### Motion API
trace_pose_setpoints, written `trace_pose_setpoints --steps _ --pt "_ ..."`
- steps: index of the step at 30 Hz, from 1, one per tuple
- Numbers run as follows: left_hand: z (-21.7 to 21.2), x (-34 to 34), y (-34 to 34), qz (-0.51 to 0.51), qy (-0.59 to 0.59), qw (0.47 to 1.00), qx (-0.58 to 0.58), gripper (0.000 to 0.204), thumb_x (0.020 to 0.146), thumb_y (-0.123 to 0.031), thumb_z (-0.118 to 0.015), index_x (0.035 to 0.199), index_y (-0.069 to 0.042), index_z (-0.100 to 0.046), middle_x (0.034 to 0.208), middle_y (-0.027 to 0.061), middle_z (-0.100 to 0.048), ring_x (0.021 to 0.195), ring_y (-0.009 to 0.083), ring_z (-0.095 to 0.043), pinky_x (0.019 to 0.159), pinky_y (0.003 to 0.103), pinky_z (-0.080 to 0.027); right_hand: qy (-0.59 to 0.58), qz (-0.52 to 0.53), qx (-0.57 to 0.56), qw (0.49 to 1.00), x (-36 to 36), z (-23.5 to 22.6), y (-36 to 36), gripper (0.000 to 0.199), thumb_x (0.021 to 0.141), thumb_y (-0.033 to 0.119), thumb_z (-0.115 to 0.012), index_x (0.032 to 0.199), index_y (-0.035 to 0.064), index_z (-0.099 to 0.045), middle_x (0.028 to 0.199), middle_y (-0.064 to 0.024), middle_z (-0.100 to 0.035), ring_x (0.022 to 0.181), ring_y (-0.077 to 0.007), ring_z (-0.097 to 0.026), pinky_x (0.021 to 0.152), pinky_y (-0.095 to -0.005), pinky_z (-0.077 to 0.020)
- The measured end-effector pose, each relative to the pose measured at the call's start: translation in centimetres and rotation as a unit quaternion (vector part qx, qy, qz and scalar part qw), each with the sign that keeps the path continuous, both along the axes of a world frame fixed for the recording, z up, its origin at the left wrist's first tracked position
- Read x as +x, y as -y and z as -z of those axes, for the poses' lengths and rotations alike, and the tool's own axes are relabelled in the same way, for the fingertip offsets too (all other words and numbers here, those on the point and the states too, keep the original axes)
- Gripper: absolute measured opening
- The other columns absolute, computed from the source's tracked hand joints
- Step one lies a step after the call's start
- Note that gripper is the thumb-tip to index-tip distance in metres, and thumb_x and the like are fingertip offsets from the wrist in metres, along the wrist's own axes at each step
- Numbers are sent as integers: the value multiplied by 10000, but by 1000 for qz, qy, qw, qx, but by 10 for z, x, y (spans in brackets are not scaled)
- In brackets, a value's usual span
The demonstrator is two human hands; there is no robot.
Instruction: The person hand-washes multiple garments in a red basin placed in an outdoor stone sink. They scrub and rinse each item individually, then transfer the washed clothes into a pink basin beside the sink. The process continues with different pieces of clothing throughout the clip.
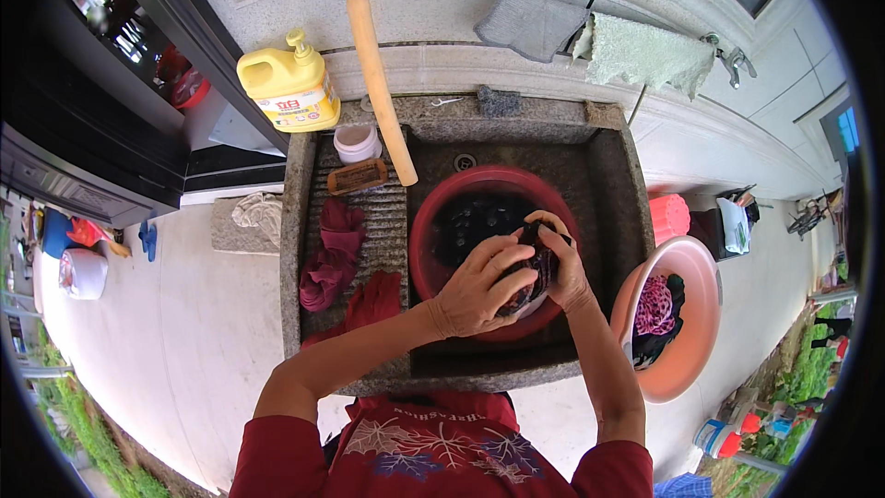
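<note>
I see my left hand [477, 290] and right hand [564, 269] both clenched on a dark garment [533, 267] over the red basin [426, 240]; a yellow pump bottle [286, 85] sits at eleven o'clock, a pink basin [693, 350] of clothes at three

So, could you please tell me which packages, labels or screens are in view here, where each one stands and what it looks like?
Yellow pump bottle: on the stone ledge at the sink's far left corner; squat jug shape, yellow pump on top.
Its label: on the front of the bottle; white band with red and blue print.
Small screen: far right edge, on the wall; upright rectangle glowing blue, too small to tell more.
</note>
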State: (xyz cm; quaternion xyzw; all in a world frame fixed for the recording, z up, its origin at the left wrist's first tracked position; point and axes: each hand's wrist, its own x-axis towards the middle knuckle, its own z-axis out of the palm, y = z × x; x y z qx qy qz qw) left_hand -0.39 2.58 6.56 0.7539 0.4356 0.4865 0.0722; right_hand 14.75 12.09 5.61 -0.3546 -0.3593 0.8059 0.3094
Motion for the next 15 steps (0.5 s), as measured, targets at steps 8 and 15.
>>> trace_pose_setpoints --steps 8,15 --pt "-9 -53 5 5 596 764 -247 257 847 -73 -609 1081 -56 -503 851 1 -547 755 67 -511 695 209 -440 28 -145 192 970 43 -45 49 512 754 316 -666 1144 7 -545 1131 -126 -566 991 -176 -556 839 -313 -439" --pt "-34 -40 32 -7 544 794 -270 254 809 -11 -620 1041 -62 -531 896 6 -564 794 65 -539 719 204 -452 291 -68 524 798 -4 -66 85 1081 562 340 -827 1412 87 -209 1397 -141 -324 1294 -325 -312 1016 -440 -306"
